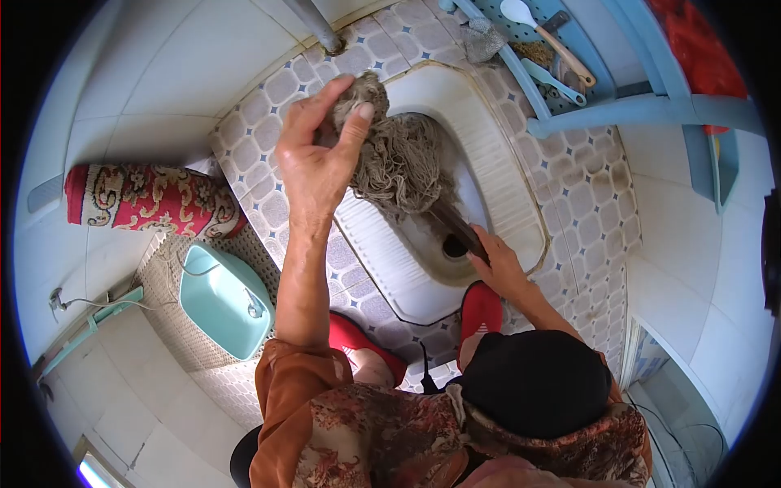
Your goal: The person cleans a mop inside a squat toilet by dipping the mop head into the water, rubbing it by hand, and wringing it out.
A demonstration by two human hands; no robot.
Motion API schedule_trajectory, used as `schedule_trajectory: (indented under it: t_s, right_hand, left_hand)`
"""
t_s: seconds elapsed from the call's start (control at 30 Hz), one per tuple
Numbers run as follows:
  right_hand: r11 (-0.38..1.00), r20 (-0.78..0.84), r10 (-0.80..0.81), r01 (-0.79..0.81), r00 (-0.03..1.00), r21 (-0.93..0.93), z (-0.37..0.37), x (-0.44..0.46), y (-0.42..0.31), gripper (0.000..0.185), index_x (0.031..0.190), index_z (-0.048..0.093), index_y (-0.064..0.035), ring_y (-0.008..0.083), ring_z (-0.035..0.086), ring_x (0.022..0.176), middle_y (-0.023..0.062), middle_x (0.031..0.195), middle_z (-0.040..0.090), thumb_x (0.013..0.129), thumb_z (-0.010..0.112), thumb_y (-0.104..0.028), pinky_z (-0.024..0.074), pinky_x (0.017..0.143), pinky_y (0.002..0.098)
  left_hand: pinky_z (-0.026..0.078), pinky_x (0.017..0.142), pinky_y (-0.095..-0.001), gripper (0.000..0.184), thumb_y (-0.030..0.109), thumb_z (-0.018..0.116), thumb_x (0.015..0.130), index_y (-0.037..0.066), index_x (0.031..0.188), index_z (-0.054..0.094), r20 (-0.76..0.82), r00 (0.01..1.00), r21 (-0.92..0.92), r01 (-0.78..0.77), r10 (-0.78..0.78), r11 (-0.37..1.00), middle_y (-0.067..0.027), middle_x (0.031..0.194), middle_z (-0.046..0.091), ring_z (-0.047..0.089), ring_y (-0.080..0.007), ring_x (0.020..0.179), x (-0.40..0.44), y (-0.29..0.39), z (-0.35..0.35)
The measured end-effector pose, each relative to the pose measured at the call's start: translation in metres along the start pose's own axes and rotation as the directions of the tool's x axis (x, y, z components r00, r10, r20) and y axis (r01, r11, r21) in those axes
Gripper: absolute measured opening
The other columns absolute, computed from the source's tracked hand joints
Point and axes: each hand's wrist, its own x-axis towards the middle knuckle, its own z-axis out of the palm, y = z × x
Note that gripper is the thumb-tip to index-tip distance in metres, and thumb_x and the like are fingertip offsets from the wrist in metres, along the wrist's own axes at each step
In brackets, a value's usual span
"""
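Note:
A grey string mop (403, 163) hangs over the white squat toilet (508, 171), its wet-looking strands bunched together. My left hand (321, 150) is closed around one end of the strands, thumb and fingers pinching a clump above the toilet's left rim. Lower right, my right hand (500, 264) grips the dark mop handle (455, 228), which slants from the strands toward me. Below the handle the round drain hole (454, 246) shows in the bowl. Part of the bowl is hidden behind the mop strands.
A light-blue shelf (561, 122) with brushes and a white spoon (517, 11) stands at upper right. On the left are a rolled red patterned rug (154, 199) and a turquoise basin (224, 301) holding a shower head (254, 309). A grey pipe (313, 24) meets the floor at the back.

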Motion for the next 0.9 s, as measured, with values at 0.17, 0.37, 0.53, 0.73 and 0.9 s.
schedule_trajectory:
  t_s: [0.17,0.37,0.53,0.73,0.9]
  right_hand:
    - [0.943,0.256,0.223,-0.274,0.941,0.188,-0.022,0.003,-0.002,0.056,0.142,0.043,-0.001,0.0412,0.064,0.096,0.0259,0.108,0.064,0.091,0.065,-0.013,0.0511,0.083,0.043]
    - [0.975,0.112,0.185,-0.168,0.976,-0.148,0.016,-0.004,0.027,0.059,0.141,0.04,0.0008,0.0415,0.063,0.101,0.0263,0.111,0.062,0.09,0.065,-0.014,0.0518,0.086,0.0444]
    - [0.9,0.009,0.237,-0.216,0.971,-0.378,0.039,-0.004,0.017,0.064,0.141,0.037,0.0018,0.0398,0.06,0.105,0.0227,0.115,0.059,0.087,0.068,-0.014,0.0524,0.087,0.0448]
    - [0.756,-0.026,0.284,-0.24,0.959,-0.609,0.066,0.011,0.029,0.061,0.139,0.037,0.0051,0.0327,0.062,0.1,0.0179,0.11,0.06,0.086,0.063,-0.009,0.055,0.084,0.0368]
    - [0.733,0.002,0.317,-0.243,0.949,-0.636,0.07,0.026,0.028,0.054,0.134,0.04,0.0079,0.0329,0.065,0.096,0.0178,0.109,0.06,0.086,0.059,-0.005,0.0574,0.078,0.035]
  left_hand:
    - [0.048,0.1,-0.0443,0.051,0.041,0.074,0.087,0.007,0.126,0.067,0.329,0.943,0.222,-0.034,-0.043,0.974,-0.0247,0.14,0.053,0.058,-0.0396,0.121,0.0,-0.043,0.011]
    - [0.029,0.117,-0.0453,0.051,0.049,0.052,0.1,0.015,0.137,0.059,0.574,0.817,0.279,-0.13,-0.056,0.952,-0.0217,0.148,0.046,0.034,-0.0417,0.142,-0.049,-0.168,0.082]
    - [0.018,0.12,-0.0563,0.046,0.041,0.041,0.104,0.034,0.15,0.042,0.67,0.666,0.527,-0.115,-0.329,0.842,-0.0157,0.165,0.014,0.006,-0.0393,0.153,-0.044,-0.192,0.112]
    - [0.017,0.12,-0.0582,0.053,0.025,0.05,0.1,0.04,0.15,0.037,0.611,0.724,0.657,-0.237,-0.32,0.715,-0.0145,0.165,0.011,0.007,-0.0409,0.152,-0.031,-0.213,0.138]
    - [0.027,0.114,-0.0556,0.062,0.013,0.061,0.09,0.037,0.144,0.042,0.624,0.717,0.716,-0.366,-0.311,0.595,-0.0129,0.156,0.028,0.025,-0.0372,0.146,-0.011,-0.213,0.14]
